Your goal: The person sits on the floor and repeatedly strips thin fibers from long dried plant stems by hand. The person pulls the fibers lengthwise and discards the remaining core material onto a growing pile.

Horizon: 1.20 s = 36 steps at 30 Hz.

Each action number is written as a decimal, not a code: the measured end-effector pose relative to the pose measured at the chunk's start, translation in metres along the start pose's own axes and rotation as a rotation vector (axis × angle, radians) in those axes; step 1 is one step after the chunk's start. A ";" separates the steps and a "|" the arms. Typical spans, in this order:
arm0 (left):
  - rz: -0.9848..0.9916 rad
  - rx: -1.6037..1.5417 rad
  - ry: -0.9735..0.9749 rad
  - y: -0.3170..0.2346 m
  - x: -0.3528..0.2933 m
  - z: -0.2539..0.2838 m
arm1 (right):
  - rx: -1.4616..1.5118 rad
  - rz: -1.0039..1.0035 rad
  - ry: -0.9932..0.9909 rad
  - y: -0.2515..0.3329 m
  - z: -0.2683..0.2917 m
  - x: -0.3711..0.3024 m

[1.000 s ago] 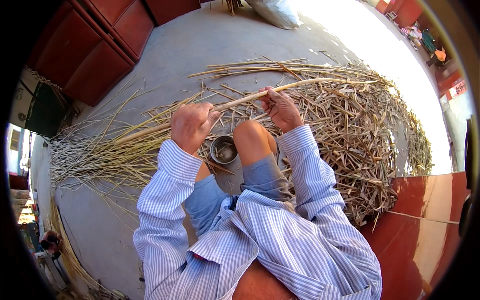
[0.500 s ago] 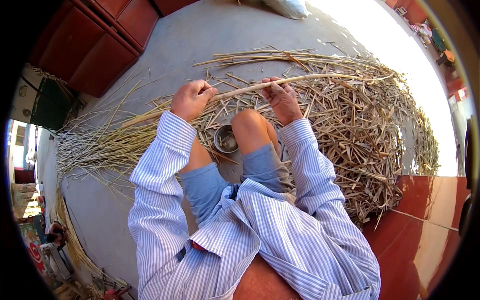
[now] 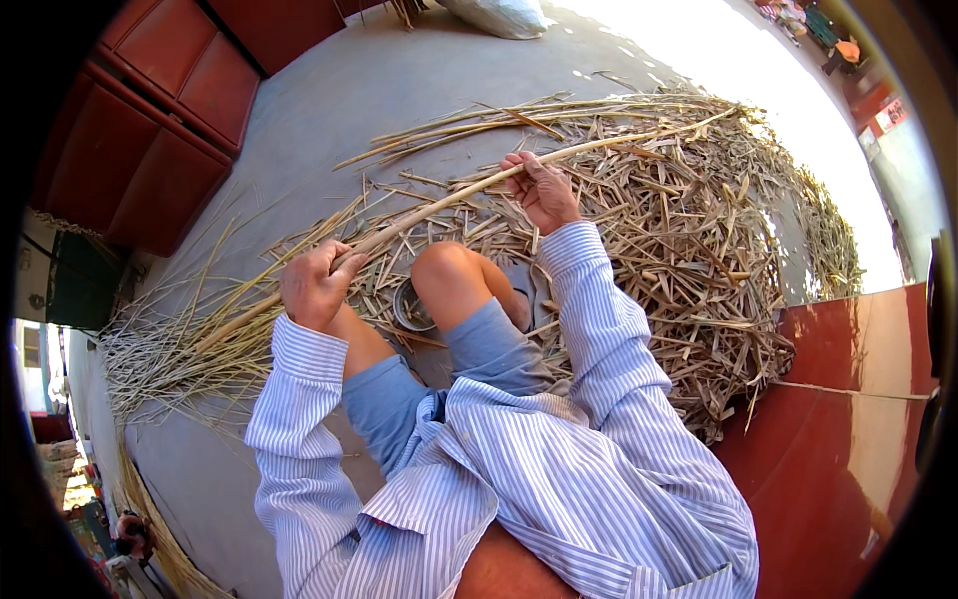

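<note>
A long, pale tan cane stalk (image 3: 439, 205) runs slantwise across in front of my knees, from low on the left to high on the right. My left hand (image 3: 315, 284) is closed round its lower stretch, just outside my left knee. Farther up the stalk, my right hand (image 3: 542, 192) grips it between thumb and fingers. The stalk's far right end lies over the heap of dry husks (image 3: 689, 260); its left end reaches over a spread of thin greenish-yellow stalks (image 3: 165, 349). Below it, a metal bowl (image 3: 407, 309) sits on the floor, partly hidden by my knee.
Several uncut stalks (image 3: 439, 130) lie beyond the husks on the grey floor (image 3: 329, 120). Red padded seats (image 3: 150, 140) stand at the far left. A pale sack (image 3: 499, 15) is at the top. Shiny red panelling (image 3: 798, 449) borders the heap at right.
My left hand has slid left and nearer along the stalk, widening the gap between my hands. The right hand has shifted slightly left. The stalk now slants more steeply, and the view has turned somewhat.
</note>
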<state>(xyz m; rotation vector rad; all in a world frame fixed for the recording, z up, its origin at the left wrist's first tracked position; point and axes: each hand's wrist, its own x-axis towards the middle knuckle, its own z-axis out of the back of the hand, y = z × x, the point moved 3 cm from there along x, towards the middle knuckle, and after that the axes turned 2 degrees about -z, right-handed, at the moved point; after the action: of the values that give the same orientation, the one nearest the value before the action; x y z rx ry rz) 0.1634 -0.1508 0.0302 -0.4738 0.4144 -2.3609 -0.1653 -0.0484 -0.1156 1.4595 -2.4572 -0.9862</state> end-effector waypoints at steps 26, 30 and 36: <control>0.464 -0.635 0.483 0.066 -0.023 0.035 | -0.193 0.064 0.201 -0.011 -0.014 -0.029; 0.120 -0.196 0.179 0.021 -0.017 0.033 | -0.287 0.096 0.042 -0.030 -0.002 -0.029; -0.027 0.123 -0.067 -0.024 -0.016 0.043 | 0.131 0.332 -0.274 0.006 0.034 -0.043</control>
<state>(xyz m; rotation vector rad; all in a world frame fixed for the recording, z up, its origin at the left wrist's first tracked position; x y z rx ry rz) 0.1801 -0.1294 0.0749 -0.5026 0.2320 -2.3728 -0.1609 0.0050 -0.1292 0.9473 -2.8815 -1.0255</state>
